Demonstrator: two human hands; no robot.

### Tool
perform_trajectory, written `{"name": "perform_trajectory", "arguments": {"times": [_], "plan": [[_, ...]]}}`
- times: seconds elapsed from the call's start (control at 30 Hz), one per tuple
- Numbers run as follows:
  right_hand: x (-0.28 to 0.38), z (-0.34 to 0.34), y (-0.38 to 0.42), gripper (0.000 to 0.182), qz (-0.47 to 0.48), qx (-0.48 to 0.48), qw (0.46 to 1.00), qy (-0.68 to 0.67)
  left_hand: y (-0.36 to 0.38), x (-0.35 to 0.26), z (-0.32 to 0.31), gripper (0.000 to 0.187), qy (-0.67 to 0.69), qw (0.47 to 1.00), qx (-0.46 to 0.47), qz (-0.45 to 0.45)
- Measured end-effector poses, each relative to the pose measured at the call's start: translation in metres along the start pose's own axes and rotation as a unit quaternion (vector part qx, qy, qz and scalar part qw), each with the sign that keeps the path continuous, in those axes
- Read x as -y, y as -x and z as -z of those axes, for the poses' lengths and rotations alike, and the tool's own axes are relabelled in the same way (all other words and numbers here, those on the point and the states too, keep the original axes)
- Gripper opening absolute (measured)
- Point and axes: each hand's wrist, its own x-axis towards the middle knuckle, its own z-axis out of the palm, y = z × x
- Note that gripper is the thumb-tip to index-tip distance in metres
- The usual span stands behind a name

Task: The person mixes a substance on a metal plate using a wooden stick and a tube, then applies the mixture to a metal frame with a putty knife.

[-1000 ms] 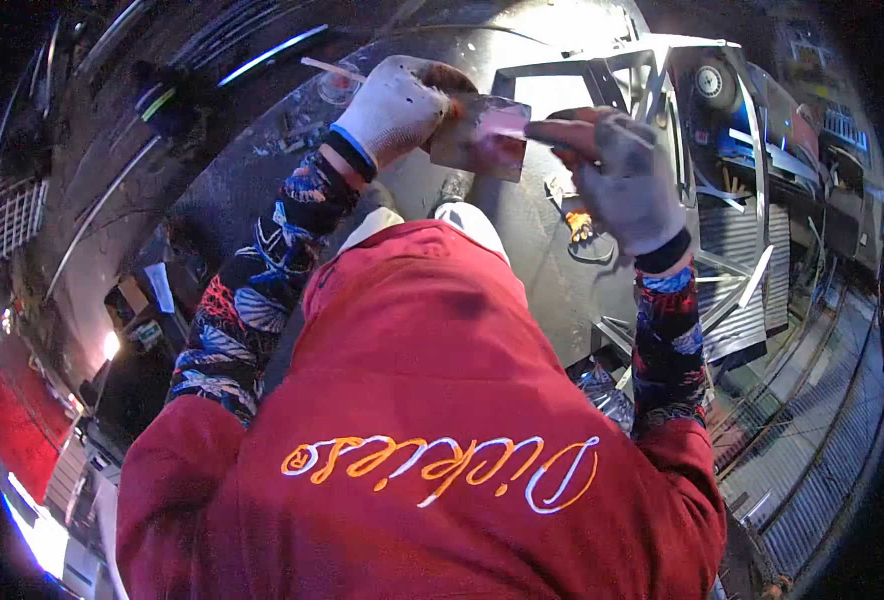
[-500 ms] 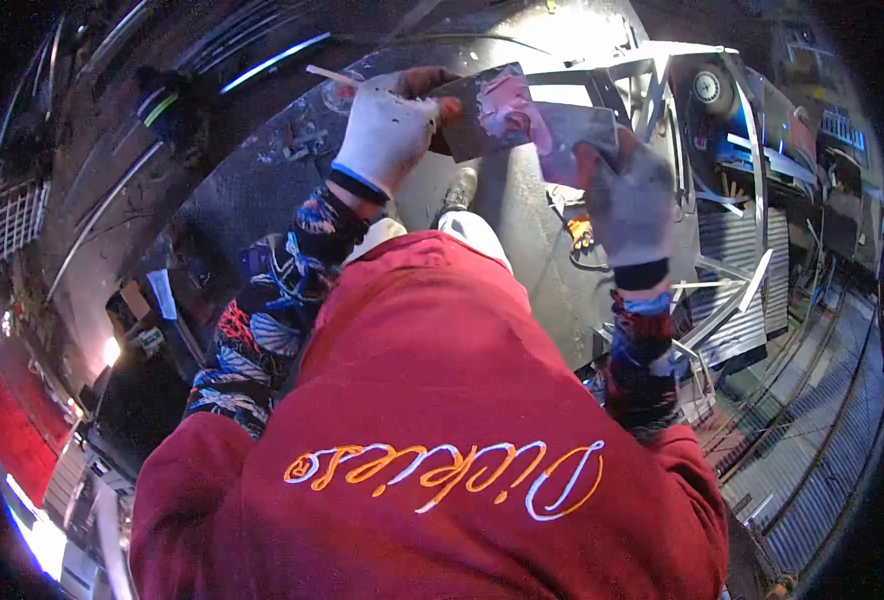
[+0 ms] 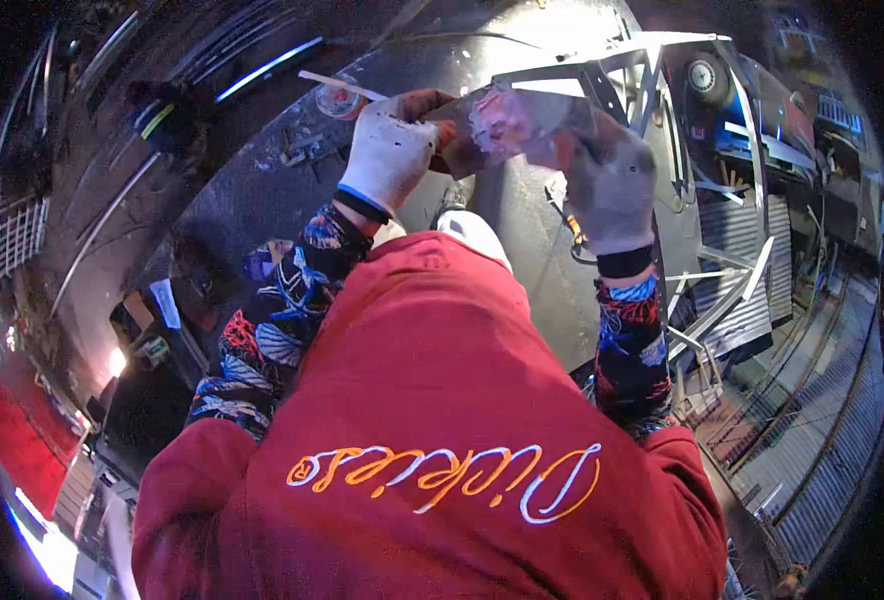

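Note:
My left hand (image 3: 394, 150), in a white glove with the fingertips bare, grips a dark flat plate (image 3: 462, 155). Pink paste (image 3: 502, 122) is smeared on this plate. A second flat plate (image 3: 552, 115) is held in my gloved right hand (image 3: 607, 180), its fingers pinched on the edge. The two plates meet or overlap at the paste in front of me; where one ends and the other begins is blurred.
Behind my left hand, a round container (image 3: 340, 100) and a pale stick (image 3: 337, 84) rest on the dark surface. A metal frame (image 3: 752, 150) stands at the right, near corrugated sheets (image 3: 737, 290). A dark figure with a yellow stripe (image 3: 159, 120) is at upper left.
My right hand has moved left, bringing its plate over to the pasted one. My left hand has shifted slightly down. More of the round container shows.

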Motion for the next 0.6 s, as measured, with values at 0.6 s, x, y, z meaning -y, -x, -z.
{"name": "perform_trajectory", "arguments": {"times": [0.6], "plan": [[-0.009,0.034,0.001,0.042,0.048,0.0,0.996,-0.077,-0.02,-0.001,-0.007,0.024,0.158,0.977,0.039,0.137]]}}
